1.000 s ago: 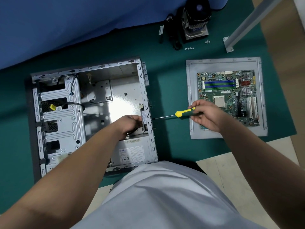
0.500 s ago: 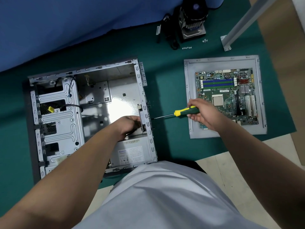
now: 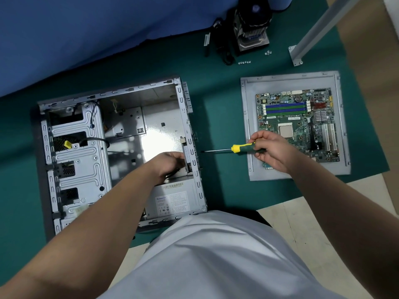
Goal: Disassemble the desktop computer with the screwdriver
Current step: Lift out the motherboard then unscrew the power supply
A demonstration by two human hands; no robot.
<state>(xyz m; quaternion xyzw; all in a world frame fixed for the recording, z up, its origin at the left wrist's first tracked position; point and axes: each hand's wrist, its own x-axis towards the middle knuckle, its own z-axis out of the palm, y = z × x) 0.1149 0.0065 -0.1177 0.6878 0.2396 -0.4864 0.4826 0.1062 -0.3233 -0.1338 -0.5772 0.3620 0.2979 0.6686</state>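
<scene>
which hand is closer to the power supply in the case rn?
Left. The left hand is inside the case, right above the power supply. The right hand is outside, over the motherboard, holding the screwdriver.

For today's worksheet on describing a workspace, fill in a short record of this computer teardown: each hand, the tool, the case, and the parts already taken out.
left hand: inside the computer case, by its rear wall above the power supply
right hand: grips the screwdriver
screwdriver tip: at the case's outer rear wall
removed: motherboard on side panel; cooler; screws
</scene>
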